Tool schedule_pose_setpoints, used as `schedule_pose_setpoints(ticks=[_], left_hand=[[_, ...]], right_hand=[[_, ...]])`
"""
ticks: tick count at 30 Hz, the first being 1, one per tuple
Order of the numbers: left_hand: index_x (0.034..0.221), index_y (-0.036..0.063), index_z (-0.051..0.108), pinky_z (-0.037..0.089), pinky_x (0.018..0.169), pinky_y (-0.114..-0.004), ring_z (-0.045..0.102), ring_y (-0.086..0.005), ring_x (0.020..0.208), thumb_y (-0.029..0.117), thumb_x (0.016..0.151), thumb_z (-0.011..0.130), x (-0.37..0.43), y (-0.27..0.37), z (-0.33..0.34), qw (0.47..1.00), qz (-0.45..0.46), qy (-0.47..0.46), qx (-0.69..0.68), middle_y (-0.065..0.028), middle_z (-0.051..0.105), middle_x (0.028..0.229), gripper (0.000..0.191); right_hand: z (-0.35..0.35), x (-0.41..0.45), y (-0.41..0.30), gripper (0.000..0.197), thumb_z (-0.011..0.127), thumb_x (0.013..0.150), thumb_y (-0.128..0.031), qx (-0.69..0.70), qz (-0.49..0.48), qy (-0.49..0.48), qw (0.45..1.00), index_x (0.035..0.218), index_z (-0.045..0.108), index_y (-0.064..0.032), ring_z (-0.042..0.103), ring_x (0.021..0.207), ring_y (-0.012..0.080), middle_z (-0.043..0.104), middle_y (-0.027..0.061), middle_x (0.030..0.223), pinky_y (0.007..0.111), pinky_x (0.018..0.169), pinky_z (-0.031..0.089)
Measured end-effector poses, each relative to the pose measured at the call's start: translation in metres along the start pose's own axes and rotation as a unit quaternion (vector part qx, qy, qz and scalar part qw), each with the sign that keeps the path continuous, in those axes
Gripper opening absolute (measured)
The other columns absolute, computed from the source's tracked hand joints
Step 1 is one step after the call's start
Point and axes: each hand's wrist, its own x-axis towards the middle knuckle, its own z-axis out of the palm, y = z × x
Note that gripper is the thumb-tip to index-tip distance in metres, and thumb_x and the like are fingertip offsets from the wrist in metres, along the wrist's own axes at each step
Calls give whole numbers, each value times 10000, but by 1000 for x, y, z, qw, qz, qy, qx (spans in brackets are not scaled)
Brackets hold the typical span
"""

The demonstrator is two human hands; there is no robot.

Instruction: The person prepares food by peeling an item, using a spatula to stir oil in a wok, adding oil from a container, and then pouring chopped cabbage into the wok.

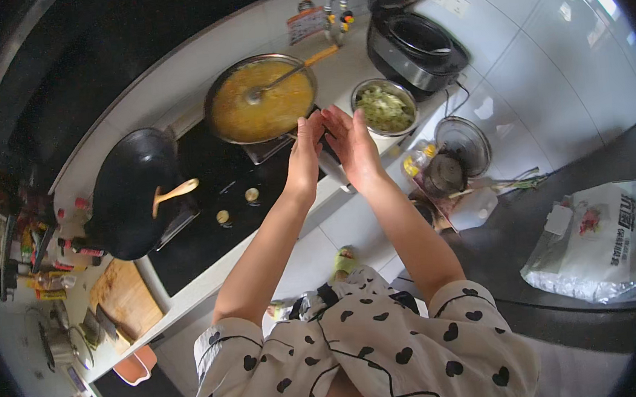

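Observation:
My left hand and my right hand are raised near each other, palms facing inward, fingertips close together or touching. Neither holds anything. Just beyond them, a pan of yellow-orange soup stands on the black cooktop, a ladle with a wooden handle resting in it. The pan's handle shows between my forearms. To the right of my fingers is a metal bowl of chopped pale green vegetables. A black wok sits at the left with a wooden-handled utensil over it.
An open rice cooker stands at the back right. A cutting board and a knife lie on the left counter among bottles. Right of me are a glass lid, a plastic jug, green onions and a plastic bag.

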Motion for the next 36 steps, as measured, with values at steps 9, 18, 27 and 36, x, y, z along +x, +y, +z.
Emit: schedule_pose_setpoints(ticks=[9, 18, 27, 36], left_hand=[[1419, 54, 285, 152, 1115, -389, 257, -252, 1360, 564, 949, 222, 79, -77, 88, 995, -89, -33, 27, -110, 316, 1455, 696], [1392, 48, 337, 252, 1059, -339, 329, -244, 1311, 405, 934, 384, 160, -176, 81, 966, -175, 150, 114, -100, 346, 1440, 582], [922, 115, 572, 388, 707, -317, 512, -133, 792, 288, 849, 535, 198, -201, 85, 894, -367, 255, 38, -24, 563, 892, 192], [831, 93, 561, 381, 596, -316, 472, -129, 619, 235, 838, 563, 225, -226, 71, 881, -368, 299, -5, -12, 520, 712, 141]], right_hand=[[-128, 21, -51, 679, 245, 958, -548, 0, -13, 79, 997, 1389, 309, -27, 324, 1308, 209, 405, 100, 1374, 359, 1088, 218], [-217, 48, -50, 574, 373, 954, -462, -53, 39, 234, 970, 1362, 370, -58, 336, 1307, 191, 412, 85, 1390, 348, 1087, 209], [-267, 80, -26, 465, 515, 899, -235, -100, -9, 335, 937, 1298, 436, -8, 423, 1245, 213, 489, 134, 1306, 321, 1029, 288], [-328, 114, 14, 268, 581, 824, -32, -225, -40, 389, 892, 1081, 545, 36, 543, 977, 180, 594, 96, 1079, 295, 859, 400]])
